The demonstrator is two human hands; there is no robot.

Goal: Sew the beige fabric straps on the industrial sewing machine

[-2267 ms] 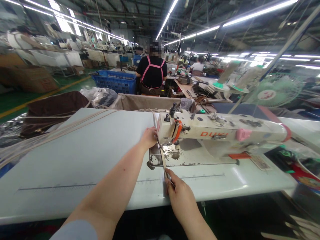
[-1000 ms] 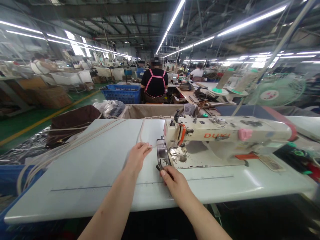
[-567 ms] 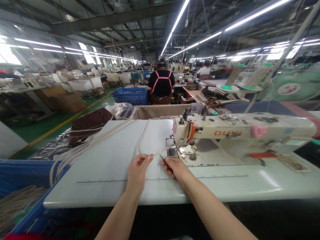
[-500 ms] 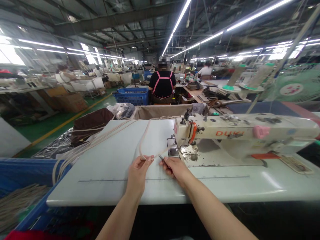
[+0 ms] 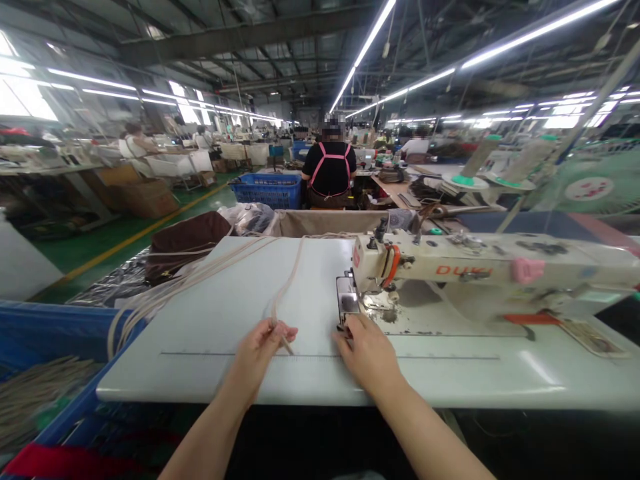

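My left hand point(image 5: 265, 337) pinches a thin beige cord point(image 5: 289, 283) close to its end. The short end pokes out below my fingers over the ruler line, and the rest runs to the table's far edge. My right hand point(image 5: 367, 350) is closed just left of the needle area of the sewing machine point(image 5: 480, 267). Only a dark tip of the thread snips point(image 5: 341, 328) shows between its fingers; the remainder is hidden. A shiny metal plate point(image 5: 349, 300) lies right beyond that hand.
More beige cords point(image 5: 200, 273) trail across the left of the white table point(image 5: 210, 373) to a blue crate point(image 5: 60, 327). A fabric-lined bin point(image 5: 325, 220) stands behind the table. A person point(image 5: 330, 167) sits further ahead, facing away. A green fan point(image 5: 590, 187) is at right.
My left hand has moved left and slightly down with the cord, whose end now hangs loose instead of stretching toward the machine. My right hand has shifted slightly right, its snips now mostly hidden.
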